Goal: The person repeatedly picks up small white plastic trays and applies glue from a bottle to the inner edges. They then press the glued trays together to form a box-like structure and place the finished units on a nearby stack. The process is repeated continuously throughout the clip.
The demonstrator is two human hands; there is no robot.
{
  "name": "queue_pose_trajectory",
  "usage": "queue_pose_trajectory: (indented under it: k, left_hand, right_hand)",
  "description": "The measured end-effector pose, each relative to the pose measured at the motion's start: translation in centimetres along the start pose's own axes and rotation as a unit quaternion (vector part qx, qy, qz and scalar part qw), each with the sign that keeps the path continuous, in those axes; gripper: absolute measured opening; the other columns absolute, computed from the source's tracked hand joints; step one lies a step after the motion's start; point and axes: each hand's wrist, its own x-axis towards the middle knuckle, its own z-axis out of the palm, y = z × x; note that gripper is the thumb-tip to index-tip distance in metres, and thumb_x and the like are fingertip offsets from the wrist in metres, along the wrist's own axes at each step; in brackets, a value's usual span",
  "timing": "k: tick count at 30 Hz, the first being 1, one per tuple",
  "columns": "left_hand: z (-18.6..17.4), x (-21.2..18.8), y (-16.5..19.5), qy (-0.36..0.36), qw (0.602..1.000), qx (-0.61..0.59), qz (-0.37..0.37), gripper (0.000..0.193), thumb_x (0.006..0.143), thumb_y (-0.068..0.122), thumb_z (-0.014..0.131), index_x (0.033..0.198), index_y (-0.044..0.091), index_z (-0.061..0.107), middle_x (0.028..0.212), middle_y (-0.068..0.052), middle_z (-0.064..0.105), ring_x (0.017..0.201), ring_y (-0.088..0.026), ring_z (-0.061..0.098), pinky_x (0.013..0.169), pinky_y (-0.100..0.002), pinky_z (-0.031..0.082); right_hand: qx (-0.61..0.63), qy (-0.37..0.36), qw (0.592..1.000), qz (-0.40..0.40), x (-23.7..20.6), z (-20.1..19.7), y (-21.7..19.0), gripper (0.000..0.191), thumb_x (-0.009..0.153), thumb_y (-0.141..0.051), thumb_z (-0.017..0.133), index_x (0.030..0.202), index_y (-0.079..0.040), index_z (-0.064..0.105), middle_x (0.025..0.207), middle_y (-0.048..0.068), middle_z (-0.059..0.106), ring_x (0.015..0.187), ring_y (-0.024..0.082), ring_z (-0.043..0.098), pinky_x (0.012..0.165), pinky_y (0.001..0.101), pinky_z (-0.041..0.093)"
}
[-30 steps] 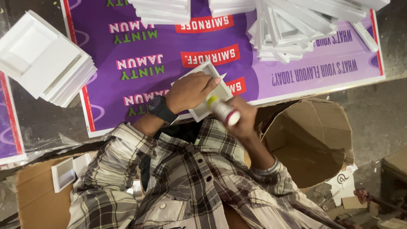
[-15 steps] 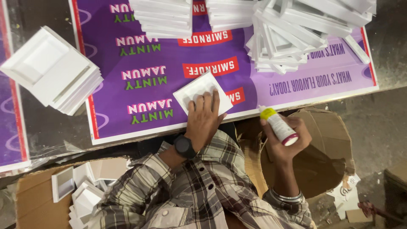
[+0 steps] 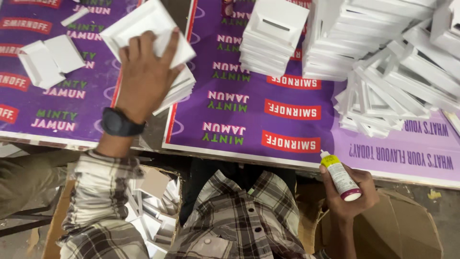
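Note:
My left hand, with a black watch on its wrist, lies over the top white square piece of a stack at the upper left, its fingers curled over the far edge. The stack rests where two purple printed boards meet. Low at the right, off the board's near edge, my right hand grips a small white glue bottle with a yellow-green cap, tip pointing up-left.
More stacks of white pieces stand at top centre, with a loose heap at the right. Two loose white pieces lie far left. A cardboard box is bottom right. Another box with white pieces is under my left arm.
My left hand carried the white piece from the middle of the purple board over to the stack at the left. My right hand with the bottle dropped away to the right.

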Motion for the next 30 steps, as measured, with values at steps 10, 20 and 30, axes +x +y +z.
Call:
queue_pose_trajectory:
  k: [10, 20, 30]
  left_hand:
    - [4.6, -3.0, -2.0, -0.067, 0.996, -0.064, -0.003, 0.077, 0.094, 0.059, 0.064, 0.156, 0.016, 0.049, 0.122, -0.019, 0.051, 0.106, -0.034, 0.047, 0.084, -0.052, 0.038]
    - [3.5, -2.2, 0.2, -0.092, 0.995, -0.027, 0.001, 0.076, 0.095, 0.053, 0.065, 0.16, 0.018, 0.046, 0.133, -0.02, 0.05, 0.116, -0.034, 0.048, 0.093, -0.052, 0.039]
    - [2.7, 9.8, 12.7, 0.023, 0.967, -0.198, 0.158, 0.073, 0.095, 0.038, 0.071, 0.154, 0.006, 0.043, 0.149, -0.022, 0.047, 0.137, -0.039, 0.044, 0.11, -0.057, 0.031]
  right_hand:
    - [-0.024, -0.018, 0.999, -0.016, 0.9, 1.2, -0.1, 0.036, 0.081, -0.005, 0.094, 0.101, 0.006, 0.065, 0.102, 0.022, 0.073, 0.09, 0.024, 0.075, 0.075, 0.0312, 0.059]
    - [-0.037, -0.01, 0.999, -0.02, 0.6, 0.1, 2.0, 0.039, 0.079, -0.008, 0.095, 0.1, 0.003, 0.064, 0.101, 0.021, 0.074, 0.092, 0.024, 0.075, 0.074, 0.0308, 0.06]
    - [-0.007, 0.007, 0.996, 0.094, 1.1, -1.5, 1.8, 0.037, 0.077, -0.014, 0.091, 0.099, 0.0, 0.065, 0.089, 0.011, 0.073, 0.078, 0.015, 0.072, 0.067, 0.0277, 0.058]
